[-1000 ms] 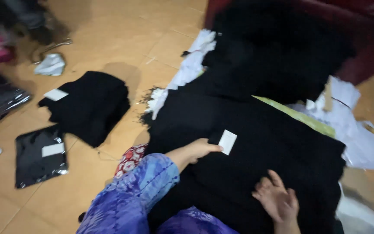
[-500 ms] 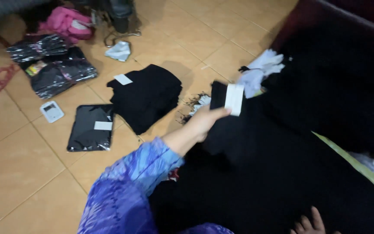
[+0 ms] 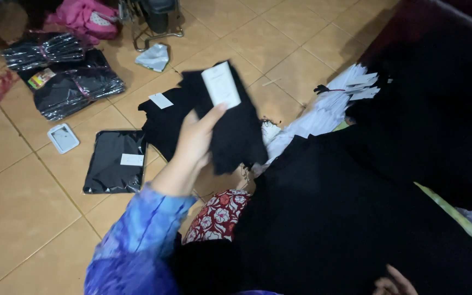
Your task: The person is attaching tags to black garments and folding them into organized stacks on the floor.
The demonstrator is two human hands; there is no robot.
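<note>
- Two hands are in view. The left hand (image 3: 195, 143), on a blue-and-purple patterned sleeve (image 3: 137, 240), is raised over the floor and closed around a folded black garment (image 3: 235, 123), thumb pressed on its front.
- The folded black garment hangs from that grip, clear of the floor, left of centre in the scene. A white rectangular tag (image 3: 220, 84) sits on its upper face, just above the thumb tip.
- The right hand (image 3: 391, 283) shows only partly at the near edge, lower right; fingertips rest on or just over a large spread of black cloth (image 3: 356, 218). Whether it is open or closed cannot be told.
- A stack of folded black garments (image 3: 162, 120) lies on the floor directly behind the held garment, with a white tag of its own on top.
- A flat black packet in clear wrap (image 3: 113, 161), bearing a white label, lies on the tiles left of the stack.
- A small white rectangular device (image 3: 63, 137) lies further left.
- Several shiny black wrapped bundles (image 3: 69, 82) sit at the far left, with a pink item (image 3: 86, 16) beyond them.
- A bunch of white paper tags (image 3: 329, 109) lies at the far edge of the black cloth, right of the held garment.
- A red floral cloth (image 3: 217, 216) shows near the sleeve.
- Tan floor tiles (image 3: 23, 207) carry everything.
</note>
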